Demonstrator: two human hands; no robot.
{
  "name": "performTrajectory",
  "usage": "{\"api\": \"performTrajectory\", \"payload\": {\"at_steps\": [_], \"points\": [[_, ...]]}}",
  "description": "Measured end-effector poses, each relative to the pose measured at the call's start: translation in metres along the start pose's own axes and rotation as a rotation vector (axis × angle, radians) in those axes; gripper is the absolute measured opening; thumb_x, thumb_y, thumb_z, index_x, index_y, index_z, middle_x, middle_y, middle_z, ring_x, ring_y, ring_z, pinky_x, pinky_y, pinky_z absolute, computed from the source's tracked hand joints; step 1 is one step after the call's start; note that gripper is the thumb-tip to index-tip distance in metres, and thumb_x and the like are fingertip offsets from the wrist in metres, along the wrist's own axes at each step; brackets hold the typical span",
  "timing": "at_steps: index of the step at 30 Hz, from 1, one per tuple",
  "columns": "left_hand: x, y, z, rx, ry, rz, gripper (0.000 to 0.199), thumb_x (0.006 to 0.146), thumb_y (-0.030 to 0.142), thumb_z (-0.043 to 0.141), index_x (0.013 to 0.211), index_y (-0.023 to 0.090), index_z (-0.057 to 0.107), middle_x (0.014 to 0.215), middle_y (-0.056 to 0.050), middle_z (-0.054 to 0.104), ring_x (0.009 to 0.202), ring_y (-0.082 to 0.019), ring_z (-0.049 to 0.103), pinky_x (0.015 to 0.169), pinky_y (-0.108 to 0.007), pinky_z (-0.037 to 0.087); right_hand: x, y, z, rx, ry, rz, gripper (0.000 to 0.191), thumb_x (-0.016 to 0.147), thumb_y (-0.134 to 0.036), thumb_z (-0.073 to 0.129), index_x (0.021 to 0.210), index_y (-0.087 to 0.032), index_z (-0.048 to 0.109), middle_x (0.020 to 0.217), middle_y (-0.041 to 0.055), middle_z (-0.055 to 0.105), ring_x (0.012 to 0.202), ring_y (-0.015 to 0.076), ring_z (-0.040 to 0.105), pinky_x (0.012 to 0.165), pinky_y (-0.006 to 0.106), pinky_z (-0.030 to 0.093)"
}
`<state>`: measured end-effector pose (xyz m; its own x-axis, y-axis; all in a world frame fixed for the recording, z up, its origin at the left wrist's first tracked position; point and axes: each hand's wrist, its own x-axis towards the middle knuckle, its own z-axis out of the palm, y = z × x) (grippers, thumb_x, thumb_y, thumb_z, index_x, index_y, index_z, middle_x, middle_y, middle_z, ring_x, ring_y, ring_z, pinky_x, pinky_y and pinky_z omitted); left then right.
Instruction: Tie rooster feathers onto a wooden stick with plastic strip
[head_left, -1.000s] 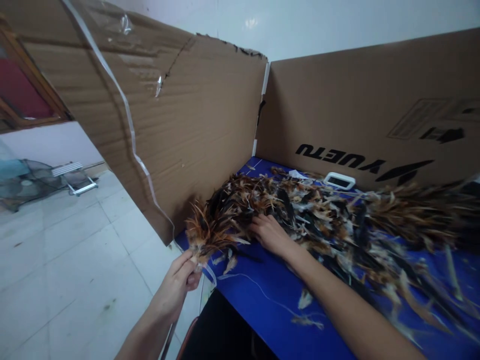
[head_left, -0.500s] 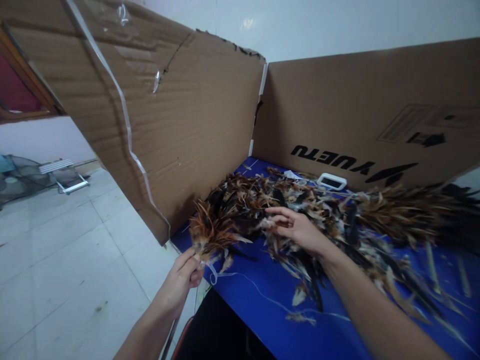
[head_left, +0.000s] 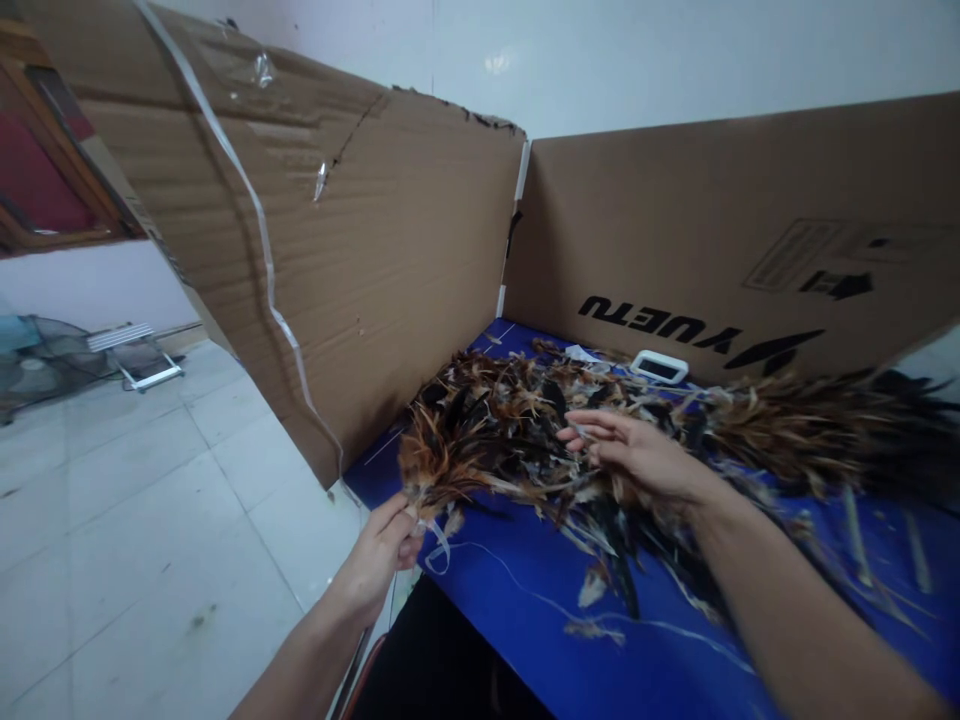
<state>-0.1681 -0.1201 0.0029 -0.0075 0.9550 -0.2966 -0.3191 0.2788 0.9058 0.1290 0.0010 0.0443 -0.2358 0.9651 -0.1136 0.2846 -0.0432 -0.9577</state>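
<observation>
My left hand (head_left: pixel 384 555) is closed around the base of a fanned bundle of brown and black feathers (head_left: pixel 435 450), at the near left edge of the blue table (head_left: pixel 495 620). A white ribbon (head_left: pixel 441 548) curls beside its fingers, and a thin strand runs right across the tabletop. Over a wide pile of loose feathers (head_left: pixel 517 400), my right hand (head_left: pixel 626 450) has its fingertips brought near each other; whatever they may hold is too small to name.
Cardboard panels (head_left: pixel 390 220) stand along the left and back. A white device with a dark screen (head_left: pixel 660 367) lies by the back panel. Long feather bundles (head_left: pixel 810 425) spread at the right. A folding stool (head_left: pixel 139 355) stands on the tiled floor.
My right hand has moved right over the pile, away from the held bundle. My left hand and its bundle have shifted slightly right in the picture, and the view has tilted a little.
</observation>
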Motion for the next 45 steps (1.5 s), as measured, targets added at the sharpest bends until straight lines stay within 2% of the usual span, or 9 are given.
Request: {"api": "performTrajectory", "payload": {"at_steps": [6, 8, 11, 14, 17, 24, 32, 38, 45], "points": [[0.004, -0.005, 0.011, 0.091, -0.09, -0.001, 0.026, 0.075, 0.04, 0.054, 0.076, 0.015, 0.045, 0.063, 0.004, 0.04, 0.049, -0.004, 0.023, 0.045, -0.021, 0.013, -0.031, -0.032, 0.009, -0.291, 0.181, -0.265, 0.026, 0.077, -0.042, 0.055, 0.092, -0.022, 0.065, 0.093, 0.008, 0.066, 0.072, 0.0209, 0.066, 0.069, 0.037, 0.053], [0.006, -0.009, 0.016, 0.149, -0.111, 0.014, 0.029, 0.077, 0.044, 0.051, 0.078, 0.015, 0.046, 0.064, 0.003, 0.041, 0.049, -0.005, 0.024, 0.046, -0.021, 0.015, -0.049, -0.051, 0.027, -0.342, 0.063, -0.385, 0.023, 0.079, -0.041, 0.054, 0.089, -0.024, 0.067, 0.095, 0.0069, 0.065, 0.072, 0.0194, 0.065, 0.062, 0.031, 0.053], [0.006, -0.015, 0.023, 0.253, -0.105, 0.069, 0.027, 0.081, 0.043, 0.047, 0.08, 0.016, 0.048, 0.063, 0.003, 0.042, 0.051, -0.007, 0.029, 0.049, -0.022, 0.021, -0.067, -0.071, 0.062, -0.482, -0.132, -0.501, 0.019, 0.08, -0.035, 0.057, 0.09, -0.024, 0.068, 0.091, 0.0049, 0.066, 0.084, 0.0196, 0.062, 0.075, 0.03, 0.05], [0.004, -0.021, 0.031, 0.376, -0.113, 0.154, 0.024, 0.084, 0.038, 0.043, 0.082, 0.016, 0.05, 0.063, 0.002, 0.042, 0.055, -0.009, 0.034, 0.053, -0.023, 0.027, -0.065, -0.073, 0.092, -0.548, -0.339, -0.543, 0.018, 0.085, -0.028, 0.05, 0.086, -0.024, 0.068, 0.085, 0.0029, 0.066, 0.079, 0.0155, 0.061, 0.073, 0.026, 0.047], [0.001, -0.024, 0.035, 0.448, -0.15, 0.241, 0.023, 0.086, 0.036, 0.038, 0.082, 0.017, 0.051, 0.067, 0.001, 0.046, 0.06, -0.012, 0.039, 0.057, -0.024, 0.031, -0.054, -0.066, 0.107, -0.695, -0.385, -0.537, 0.021, 0.085, -0.018, 0.045, 0.081, -0.021, 0.066, 0.079, 0.0026, 0.064, 0.072, 0.0137, 0.058, 0.069, 0.024, 0.043], [-0.003, -0.024, 0.038, 0.626, -0.191, 0.329, 0.023, 0.087, 0.023, 0.031, 0.095, 0.016, 0.052, 0.09, -0.006, 0.056, 0.08, -0.016, 0.049, 0.073, -0.027, 0.036, -0.044, -0.062, 0.111, -0.932, -0.402, -0.495, 0.022, 0.08, -0.009, 0.044, 0.074, -0.019, 0.063, 0.074, 0.0035, 0.063, 0.069, 0.0136, 0.057, 0.062, 0.022, 0.037], [-0.004, -0.025, 0.045, 0.636, -0.231, 0.364, 0.023, 0.088, 0.021, 0.031, 0.096, 0.016, 0.051, 0.085, -0.006, 0.056, 0.081, -0.018, 0.05, 0.079, -0.03, 0.037, -0.041, -0.068, 0.114, -1.14, -0.411, -0.442, 0.015, 0.07, -0.007, 0.051, 0.069, -0.018, 0.062, 0.069, 0.0042, 0.065, 0.064, 0.015, 0.059, 0.054, 0.023, 0.028], [-0.004, -0.026, 0.045, 0.617, -0.259, 0.369, 0.027, 0.089, 0.025, 0.033, 0.105, 0.016, 0.051, 0.095, -0.008, 0.057, 0.088, -0.02, 0.05, 0.081, -0.031, 0.036, -0.038, -0.063, 0.112, -1.07, -0.439, -0.433, 0.014, 0.073, -0.01, 0.051, 0.069, -0.018, 0.062, 0.066, 0.0036, 0.065, 0.063, 0.0143, 0.059, 0.053, 0.022, 0.03], [-0.003, -0.029, 0.048, 0.595, -0.26, 0.348, 0.026, 0.088, 0.027, 0.033, 0.102, 0.015, 0.052, 0.087, -0.006, 0.056, 0.078, -0.017, 0.048, 0.074, -0.029, 0.037, -0.037, -0.058, 0.112, -1.042, -0.467, -0.416, 0.012, 0.073, -0.013, 0.054, 0.069, -0.019, 0.065, 0.067, 0.0044, 0.066, 0.064, 0.0151, 0.06, 0.052, 0.022, 0.029]]}}
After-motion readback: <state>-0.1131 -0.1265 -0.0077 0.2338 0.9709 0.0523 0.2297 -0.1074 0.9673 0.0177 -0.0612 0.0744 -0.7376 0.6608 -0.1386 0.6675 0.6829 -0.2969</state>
